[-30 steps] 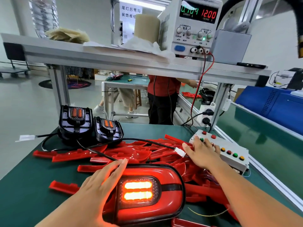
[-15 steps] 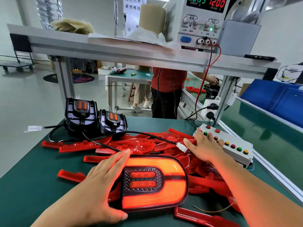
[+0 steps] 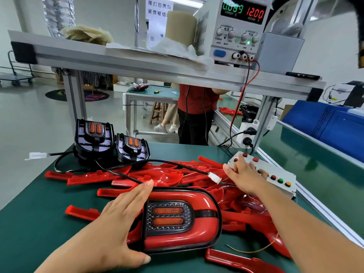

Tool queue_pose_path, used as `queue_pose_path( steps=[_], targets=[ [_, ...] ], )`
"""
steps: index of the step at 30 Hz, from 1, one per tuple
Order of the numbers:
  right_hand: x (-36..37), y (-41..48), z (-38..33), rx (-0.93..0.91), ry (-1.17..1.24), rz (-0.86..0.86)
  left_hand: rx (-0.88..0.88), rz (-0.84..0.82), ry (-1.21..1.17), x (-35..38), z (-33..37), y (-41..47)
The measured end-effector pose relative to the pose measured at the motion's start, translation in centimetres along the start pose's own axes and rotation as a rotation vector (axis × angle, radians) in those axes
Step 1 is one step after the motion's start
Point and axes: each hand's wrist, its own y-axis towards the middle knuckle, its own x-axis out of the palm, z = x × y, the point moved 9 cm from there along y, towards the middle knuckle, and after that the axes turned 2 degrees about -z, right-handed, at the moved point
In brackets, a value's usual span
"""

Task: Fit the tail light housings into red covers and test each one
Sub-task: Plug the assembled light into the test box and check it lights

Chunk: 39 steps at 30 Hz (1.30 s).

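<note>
Holding: left hand (image 3: 122, 219) lies flat against the left end of the assembled tail light (image 3: 181, 219), fingers (image 3: 141, 191) straight and together, thumb along its near edge.
Pressing: right hand (image 3: 242, 178) is out on the button box (image 3: 275, 174), fingers (image 3: 239, 164) spread and relaxed over the buttons, gripping nothing.
Task piece: one black housing seated in one red cover, face up on the pile at the near middle of the counter (image 3: 29, 223), lamps unlit.
Waiting housings: two! Bare black housings (image 3: 94, 138) stand side by side at the far left, touching, each with two orange lenses.
Red covers (image 3: 157, 174): a loose heap across the middle of the counter, overlapping too much to count.
Connectors: two white plugs, one (image 3: 214, 177) just beside the right thumb, one (image 3: 37, 155) hanging off the left edge.
Button box: one, white, at the right edge; red, green and yellow buttons, some hidden by the hand.
Surface: a dark green mat, aluminium rail along the right.
Shelf (image 3: 137, 62): overhead, carrying one power supply (image 3: 236, 28) reading 12.00 in red, a red and a black lead (image 3: 242, 95) dropping from it.
Room: grey floor, another green counter (image 3: 153, 93) behind, one person in a red top (image 3: 197, 107) standing there, a wooden stool (image 3: 157, 113), a blue cover (image 3: 325, 125) far right.
</note>
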Motion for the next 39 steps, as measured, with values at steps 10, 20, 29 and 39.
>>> queue_pose_path(
  steps=[10,20,29,39],
  targets=[
    [-1.4,-3.1,5.4,0.223,-0.177,0.058,0.019,-0.016,-0.015,0.3,-0.1,0.0],
    [-0.9,-4.4,6.9,0.247,-0.211,0.07,0.002,0.008,-0.073,0.3,-0.3,-0.2],
    [-1.2,-4.2,6.4,0.239,-0.298,0.077,0.016,-0.001,-0.071,0.8,-0.7,-0.1],
    [-1.8,-4.1,6.6,0.239,-0.279,0.09,0.005,-0.006,-0.127,1.0,-0.9,-0.1]
  ],
)
